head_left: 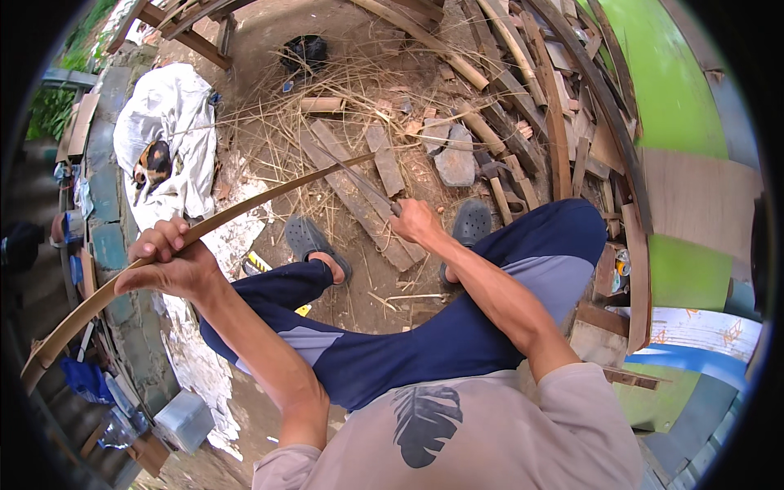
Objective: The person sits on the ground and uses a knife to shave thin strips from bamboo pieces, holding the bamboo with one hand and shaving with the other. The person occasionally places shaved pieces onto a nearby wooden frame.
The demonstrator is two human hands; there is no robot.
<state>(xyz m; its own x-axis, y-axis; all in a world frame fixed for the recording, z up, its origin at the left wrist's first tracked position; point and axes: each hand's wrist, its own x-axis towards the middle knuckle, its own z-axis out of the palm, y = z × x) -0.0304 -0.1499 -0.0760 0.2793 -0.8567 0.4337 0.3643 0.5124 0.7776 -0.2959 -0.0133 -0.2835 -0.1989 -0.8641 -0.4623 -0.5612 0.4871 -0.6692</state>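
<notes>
A long, curved bamboo strip [269, 189] runs from the lower left up to the middle of the view. My left hand [173, 263] is closed around it, thumb along the near side and fingers over the far side. In my right hand [418, 222] is the dark handle of a long-bladed knife [365, 184]. Its narrow blade points up and left and meets or crosses the strip near the strip's far end; whether they touch I cannot tell. Below the blade lies a wooden plank [359, 196] on the ground, with a shorter board [384, 159] beside it.
Thin bamboo shavings [261, 106] litter the dirt around a black bag [304, 53]. A calico cat [153, 163] lies on a white sack [175, 106] at the left. Wood and bamboo scraps [523, 90] pile up at the right, near a grey stone [455, 155]. My feet wear grey clogs [314, 243].
</notes>
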